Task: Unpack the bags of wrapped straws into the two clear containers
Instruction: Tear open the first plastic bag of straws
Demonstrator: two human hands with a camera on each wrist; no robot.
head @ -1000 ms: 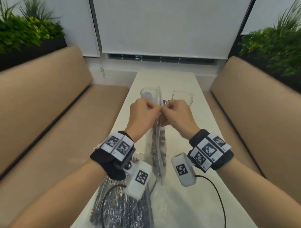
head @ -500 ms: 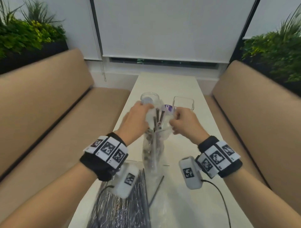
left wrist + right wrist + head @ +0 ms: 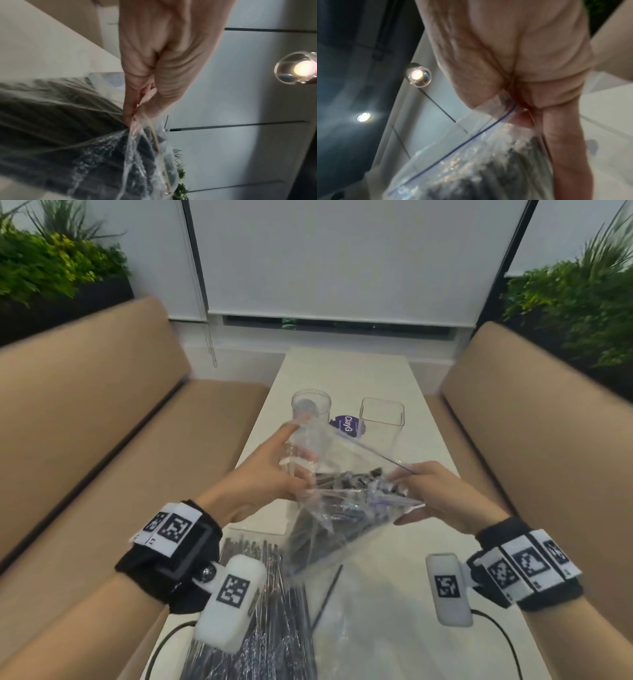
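A clear zip bag (image 3: 337, 508) of dark wrapped straws hangs above the white table (image 3: 346, 378), its mouth pulled wide. My left hand (image 3: 270, 474) pinches the left lip of the bag (image 3: 142, 135). My right hand (image 3: 431, 491) pinches the right lip of the bag (image 3: 498, 112), with the blue zip line visible. Straw ends (image 3: 356, 484) show inside the mouth. Beyond the bag stand a round clear container (image 3: 311, 405) and a square clear container (image 3: 382, 416), both without straws.
A second bag of straws (image 3: 267, 611) lies flat on the table's near left. A single loose straw (image 3: 327, 597) lies beside it. A purple label (image 3: 346, 424) sits between the containers. Tan benches (image 3: 102, 440) flank the table, with plants behind.
My hands have moved apart, pulling the bag's mouth wide where it was held pinched together a second ago. The bag now tilts to the right.
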